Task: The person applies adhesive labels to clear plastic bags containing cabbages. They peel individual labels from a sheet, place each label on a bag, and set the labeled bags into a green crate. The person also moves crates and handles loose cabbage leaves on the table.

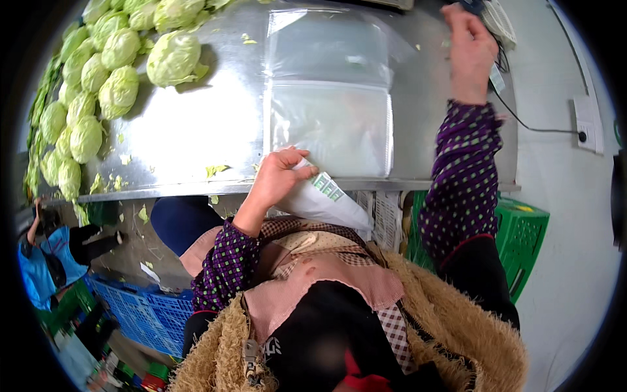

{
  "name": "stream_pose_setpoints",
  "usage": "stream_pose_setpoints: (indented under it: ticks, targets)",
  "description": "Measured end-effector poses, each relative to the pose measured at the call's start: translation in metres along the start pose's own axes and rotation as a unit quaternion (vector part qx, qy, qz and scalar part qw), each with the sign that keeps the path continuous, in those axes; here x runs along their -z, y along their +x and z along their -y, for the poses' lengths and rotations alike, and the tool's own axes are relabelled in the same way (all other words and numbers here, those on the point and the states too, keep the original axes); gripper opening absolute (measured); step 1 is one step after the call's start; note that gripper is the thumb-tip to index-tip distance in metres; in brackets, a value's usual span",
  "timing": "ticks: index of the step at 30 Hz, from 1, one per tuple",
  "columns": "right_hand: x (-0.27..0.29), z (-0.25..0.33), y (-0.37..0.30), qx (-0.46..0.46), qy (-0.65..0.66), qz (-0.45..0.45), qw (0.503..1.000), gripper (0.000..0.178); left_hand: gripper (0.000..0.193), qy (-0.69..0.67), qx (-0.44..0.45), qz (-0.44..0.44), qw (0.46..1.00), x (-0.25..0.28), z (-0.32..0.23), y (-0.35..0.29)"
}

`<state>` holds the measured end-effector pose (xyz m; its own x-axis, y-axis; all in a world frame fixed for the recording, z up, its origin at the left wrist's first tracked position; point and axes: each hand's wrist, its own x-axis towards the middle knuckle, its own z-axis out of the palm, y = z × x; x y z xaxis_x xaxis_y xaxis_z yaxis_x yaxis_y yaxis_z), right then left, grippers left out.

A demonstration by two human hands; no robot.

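Note:
My left hand (281,175) is at the near edge of the metal table, thumb and fingers pinched on a white sheet with green-and-white labels (328,187). The sheet hangs down over the table edge toward my lap. Just beyond it lies a stack of clear plastic bags (330,127), flat on the table. My right hand (471,55) reaches to the far right corner, fingers curled together beside a small dark object (471,6) at the top of the view. What the fingertips hold, if anything, I cannot make out.
Several pale green cabbages (119,47) are heaped at the left of the metal table (215,72), with leaf scraps around. A black cable (539,129) runs to the wall outlet at right. Green crates (519,242) and a blue crate (140,307) stand below. Another person (55,261) is at far left.

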<state>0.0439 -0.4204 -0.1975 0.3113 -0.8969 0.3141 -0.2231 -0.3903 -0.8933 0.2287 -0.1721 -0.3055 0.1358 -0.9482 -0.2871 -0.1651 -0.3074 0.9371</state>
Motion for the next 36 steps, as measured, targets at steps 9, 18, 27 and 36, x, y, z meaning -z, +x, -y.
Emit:
stream_pose_setpoints:
  ticks: [9,18,27,36]
  targets:
    - [-0.036,-0.079,-0.087,-0.086,-0.368,0.183,0.908,0.043,0.019,-0.008,0.021,0.003,1.000,-0.001,0.003,0.005]
    - [-0.046,-0.059,-0.129,-0.049,-0.265,0.351,0.897,0.021,0.018,-0.055,-0.051,0.112,0.991,-0.002,-0.033,-0.026]
    - [-0.044,-0.054,-0.102,-0.088,-0.231,0.424,0.871,0.019,0.025,0.008,-0.061,0.010,0.998,-0.013,-0.012,0.002]
    - [-0.020,-0.050,-0.046,-0.199,0.074,0.179,0.961,0.020,0.026,0.014,0.020,0.015,1.000,-0.012,-0.004,0.007]
